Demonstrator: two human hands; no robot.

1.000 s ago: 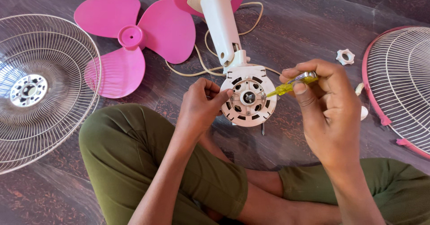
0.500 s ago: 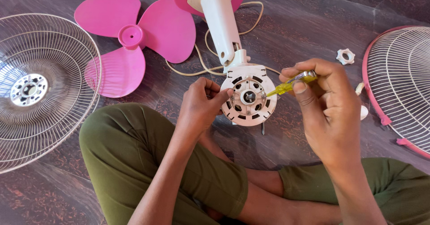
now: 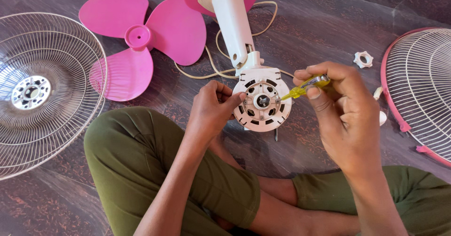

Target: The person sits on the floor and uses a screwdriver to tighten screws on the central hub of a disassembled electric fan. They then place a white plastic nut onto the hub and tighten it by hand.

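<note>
A white fan motor housing (image 3: 262, 103) on a white stand neck (image 3: 231, 22) lies on the floor between my knees. My left hand (image 3: 213, 109) grips its left rim, thumb on the front face. My right hand (image 3: 340, 114) holds a yellow-handled screwdriver (image 3: 304, 87), whose tip points at the right side of the housing front.
A pink three-blade fan propeller (image 3: 141, 36) lies at the upper left. A wire guard (image 3: 42, 90) sits at the far left, another pink-rimmed guard (image 3: 423, 85) at the right. A white plastic nut (image 3: 363, 59) and a beige cord (image 3: 211, 64) lie on the dark floor.
</note>
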